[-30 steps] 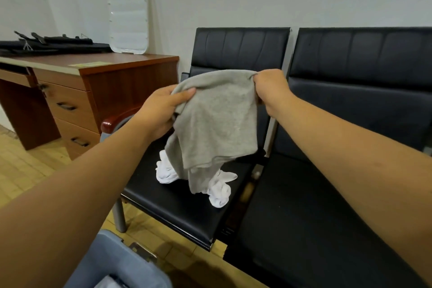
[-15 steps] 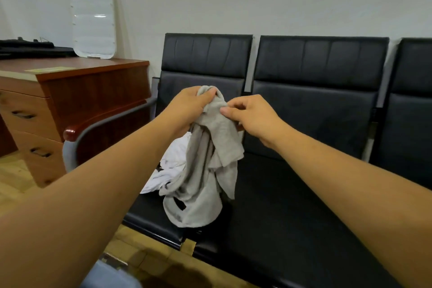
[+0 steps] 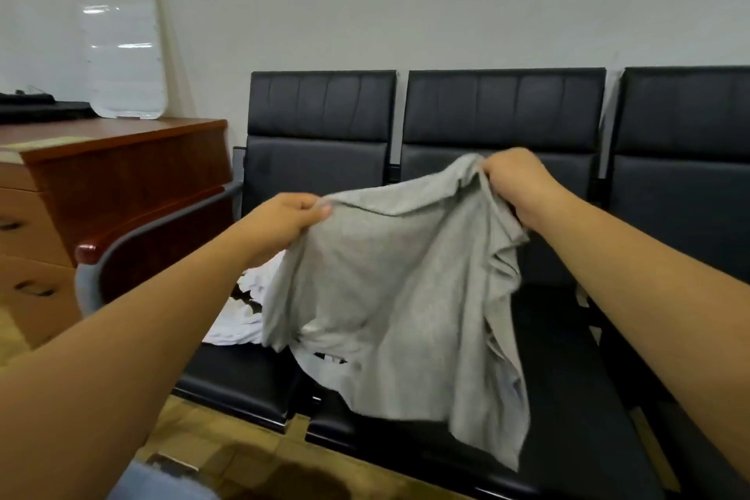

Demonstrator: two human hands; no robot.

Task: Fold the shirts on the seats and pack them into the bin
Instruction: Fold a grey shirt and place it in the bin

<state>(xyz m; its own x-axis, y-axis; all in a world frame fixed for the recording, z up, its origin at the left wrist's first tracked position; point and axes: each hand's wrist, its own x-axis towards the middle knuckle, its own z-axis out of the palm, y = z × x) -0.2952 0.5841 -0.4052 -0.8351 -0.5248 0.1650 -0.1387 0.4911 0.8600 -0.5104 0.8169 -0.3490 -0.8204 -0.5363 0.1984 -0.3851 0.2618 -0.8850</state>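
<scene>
Two hands hold a grey shirt (image 3: 389,296) up over the black seats (image 3: 568,398): left hand (image 3: 284,221) and right hand (image 3: 515,185) each pinch its top edge, white shirt (image 3: 247,308) behind.

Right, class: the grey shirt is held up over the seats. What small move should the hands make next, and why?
Probably lower the grey shirt flat onto the middle seat. The left hand and right hand each pinch its top edge, so it hangs in the air, creased and bunched near the right hand; folding likely needs a flat surface.
</scene>
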